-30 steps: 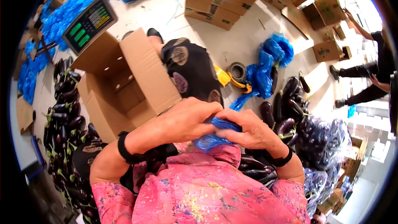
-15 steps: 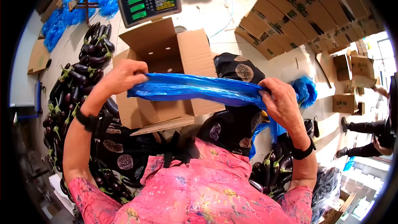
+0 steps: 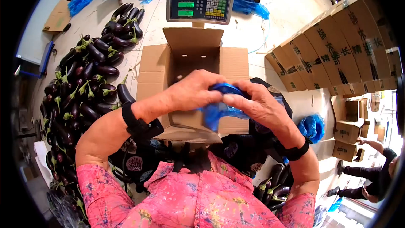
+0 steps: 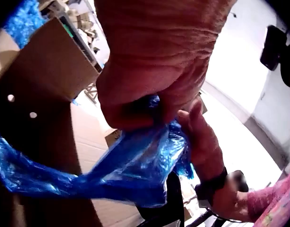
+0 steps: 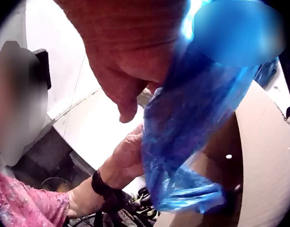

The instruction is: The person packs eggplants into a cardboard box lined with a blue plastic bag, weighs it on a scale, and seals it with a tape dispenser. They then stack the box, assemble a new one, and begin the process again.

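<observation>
Both hands are close together above an open cardboard box (image 3: 234,65), bunching a thin blue plastic bag (image 3: 212,117) between them. Curled fingers of the left hand (image 3: 195,88) pinch its gathered edge. From the other side, the right hand (image 3: 262,103) grips the same bag, its thumb pointing toward the left hand. In the left wrist view the blue film (image 4: 135,163) hangs below the fingers and trails left across the box. A wide sheet of it (image 5: 182,118) drops beside the right hand in the right wrist view. The box flaps are spread.
A scale display (image 3: 200,6) stands behind the box. Many eggplants (image 3: 90,80) lie heaped at left, with more (image 3: 274,185) by the right elbow. Stacked cartons (image 3: 329,50) rise at right, near a blue plastic roll (image 3: 311,127). Another person (image 3: 367,177) stands far right.
The hands were together, then stretched the blue bag wide apart, and now are together again over the box. The head view has turned, bringing the box and scale to the middle.
</observation>
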The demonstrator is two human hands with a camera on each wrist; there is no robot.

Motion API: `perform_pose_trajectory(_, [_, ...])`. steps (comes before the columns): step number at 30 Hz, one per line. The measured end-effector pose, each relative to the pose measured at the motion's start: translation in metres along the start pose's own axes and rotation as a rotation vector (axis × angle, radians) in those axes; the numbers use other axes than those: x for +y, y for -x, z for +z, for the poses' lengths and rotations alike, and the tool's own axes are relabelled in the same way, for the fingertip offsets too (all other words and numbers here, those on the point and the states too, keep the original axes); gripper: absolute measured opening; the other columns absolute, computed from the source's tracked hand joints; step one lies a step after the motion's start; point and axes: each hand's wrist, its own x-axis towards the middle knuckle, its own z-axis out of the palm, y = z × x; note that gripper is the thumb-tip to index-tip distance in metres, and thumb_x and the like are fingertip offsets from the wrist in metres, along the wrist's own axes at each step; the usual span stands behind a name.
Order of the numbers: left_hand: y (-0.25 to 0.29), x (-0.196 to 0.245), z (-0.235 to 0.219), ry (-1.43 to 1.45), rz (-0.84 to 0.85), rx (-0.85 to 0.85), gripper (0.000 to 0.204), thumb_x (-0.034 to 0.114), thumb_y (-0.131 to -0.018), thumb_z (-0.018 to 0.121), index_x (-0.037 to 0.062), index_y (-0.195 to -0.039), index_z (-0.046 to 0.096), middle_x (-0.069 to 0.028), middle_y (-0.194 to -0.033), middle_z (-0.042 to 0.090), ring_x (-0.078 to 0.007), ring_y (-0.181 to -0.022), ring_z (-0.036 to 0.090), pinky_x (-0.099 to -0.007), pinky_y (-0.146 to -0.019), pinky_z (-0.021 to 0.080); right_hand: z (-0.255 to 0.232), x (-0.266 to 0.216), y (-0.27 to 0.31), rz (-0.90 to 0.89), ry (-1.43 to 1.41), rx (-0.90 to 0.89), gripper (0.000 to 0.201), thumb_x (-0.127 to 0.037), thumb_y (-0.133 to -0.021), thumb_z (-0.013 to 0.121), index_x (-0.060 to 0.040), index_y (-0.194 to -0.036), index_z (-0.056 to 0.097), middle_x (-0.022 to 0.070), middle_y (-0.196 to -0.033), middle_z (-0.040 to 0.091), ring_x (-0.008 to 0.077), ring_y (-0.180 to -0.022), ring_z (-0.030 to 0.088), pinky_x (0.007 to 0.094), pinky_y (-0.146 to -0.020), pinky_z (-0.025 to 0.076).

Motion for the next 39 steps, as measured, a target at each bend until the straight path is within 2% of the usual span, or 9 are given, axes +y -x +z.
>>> perform_pose_trajectory(6, [0.02,-0.023,-0.044,0.301,-0.189,0.101,0.02,0.022,-0.101,0.058,0.0048,-0.099,0.069,0.0042,-0.08,0.062,-0.0035,-0.073,0.055,-0.0209,-0.065,0.046,-0.029,0.02,0.002,0.129,0.066,0.041,0.029,-0.019,-0.095,0.065,0.0022,-0.113,0.066,-0.0006,-0.091,0.065,0.0082,-0.085,0.059,0.0231,-0.08,0.047])
perform_pose_trajectory(10, [0.025,-0.026,-0.061,0.112,-0.413,0.09,0.034,0.034,-0.101,0.057,0.0026,-0.099,0.07,-0.0016,-0.082,0.068,-0.0095,-0.076,0.061,-0.0262,-0.072,0.05,-0.026,0.034,0.004,0.007,-0.324,0.226,0.027,-0.017,-0.097,0.063,0.0004,-0.117,0.065,0.0013,-0.103,0.068,0.0079,-0.089,0.06,0.0242,-0.084,0.049])
perform_pose_trajectory(11, [0.024,-0.039,-0.052,-0.061,-0.19,0.066,0.037,0.035,-0.1,0.056,0.0,-0.102,0.069,-0.0073,-0.084,0.069,-0.0148,-0.08,0.063,-0.0327,-0.077,0.051,-0.019,0.032,0.001,-0.022,-0.381,0.253,0.027,-0.018,-0.097,0.063,-0.0004,-0.117,0.066,-0.0001,-0.102,0.067,0.0072,-0.088,0.059,0.0242,-0.083,0.048])
perform_pose_trajectory(14, [0.029,-0.053,-0.044,-0.188,-0.321,0.006,0.035,0.029,-0.097,0.058,-0.0036,-0.105,0.067,-0.0137,-0.087,0.07,-0.0187,-0.083,0.064,-0.0348,-0.08,0.051,-0.008,0.03,-0.004,-0.077,-0.469,0.236,0.028,-0.018,-0.099,0.062,-0.0017,-0.121,0.064,0.0001,-0.106,0.067,0.0068,-0.093,0.059,0.0249,-0.085,0.048])
perform_pose_trajectory(20, [0.03,-0.05,-0.027,-0.384,-0.068,0.854,0.025,0.018,-0.094,0.062,-0.0015,-0.11,0.063,-0.0141,-0.093,0.068,-0.0221,-0.086,0.067,-0.0355,-0.079,0.054,0.025,0.037,-0.005,-0.063,-0.489,0.053,0.029,-0.014,-0.1,0.059,-0.0006,-0.125,0.061,0.0017,-0.113,0.065,0.0083,-0.1,0.059,0.0257,-0.09,0.049])
perform_pose_trajectory(21, [0.034,-0.031,-0.018,-0.238,-0.105,0.772,0.025,0.015,-0.093,0.063,-0.0007,-0.113,0.06,-0.0146,-0.1,0.066,-0.0222,-0.091,0.067,-0.0359,-0.081,0.055,0.022,0.051,-0.007,0.102,-0.387,0.041,0.03,-0.016,-0.1,0.059,-0.0018,-0.126,0.061,0.0005,-0.112,0.065,0.0093,-0.101,0.058,0.0261,-0.09,0.048])
perform_pose_trajectory(26, [0.03,-0.004,0.034,0.475,-0.32,0.463,0.039,0.029,-0.091,0.07,0.0003,-0.117,0.061,-0.0126,-0.106,0.068,-0.0198,-0.097,0.064,-0.0346,-0.086,0.052,0.049,0.068,-0.019,-0.048,-0.089,0.095,0.023,-0.018,-0.096,0.064,-0.001,-0.111,0.066,0.0084,-0.103,0.069,0.0121,-0.096,0.061,0.0297,-0.084,0.05])
perform_pose_trajectory(30, [0.02,-0.006,0.035,0.481,-0.236,0.31,0.023,0.022,-0.096,0.066,0.0019,-0.107,0.067,-0.0008,-0.093,0.066,-0.0081,-0.084,0.058,-0.0257,-0.076,0.049,0.074,0.08,-0.025,-0.191,-0.262,0.228,0.029,-0.023,-0.09,0.072,0.0007,-0.105,0.068,0.0097,-0.086,0.071,0.017,-0.082,0.066,0.0353,-0.075,0.054])
perform_pose_trajectory(39, [0.018,-0.006,0.036,0.472,-0.198,0.482,0.015,0.019,-0.099,0.062,0.0046,-0.096,0.066,0.0049,-0.082,0.062,-0.0037,-0.076,0.053,-0.0221,-0.069,0.046,0.045,0.036,-0.007,-0.034,-0.304,0.25,0.049,-0.034,-0.095,0.069,0.0028,-0.125,0.06,0.0074,-0.106,0.067,0.0127,-0.095,0.06,0.0282,-0.083,0.049])
